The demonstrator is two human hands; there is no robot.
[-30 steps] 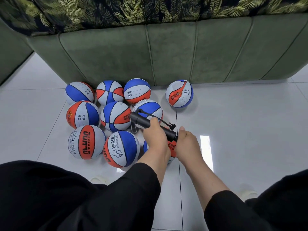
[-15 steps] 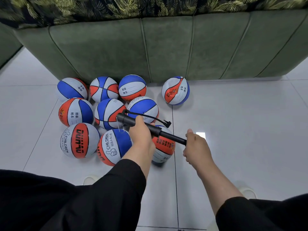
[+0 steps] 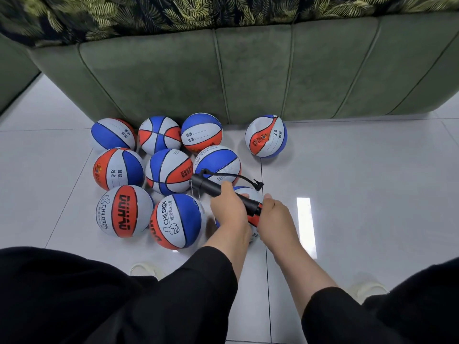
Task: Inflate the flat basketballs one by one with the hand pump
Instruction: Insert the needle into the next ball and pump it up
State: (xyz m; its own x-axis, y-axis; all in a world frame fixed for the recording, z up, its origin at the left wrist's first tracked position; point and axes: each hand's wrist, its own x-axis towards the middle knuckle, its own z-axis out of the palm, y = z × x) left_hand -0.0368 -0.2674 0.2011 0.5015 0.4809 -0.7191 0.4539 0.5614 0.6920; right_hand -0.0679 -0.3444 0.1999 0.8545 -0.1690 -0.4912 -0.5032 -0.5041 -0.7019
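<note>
Black plastic hand pump (image 3: 218,191), barrel gripped by the left hand (image 3: 229,209), has closed again: the right hand (image 3: 274,214), clenched on the handle, drove it in over the hidden floor ball — another stroke.

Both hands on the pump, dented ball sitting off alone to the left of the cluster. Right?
Not quite. The head view shows the dented ball alone to the right of the cluster. Left hand and right hand do both hold the pump.
</note>
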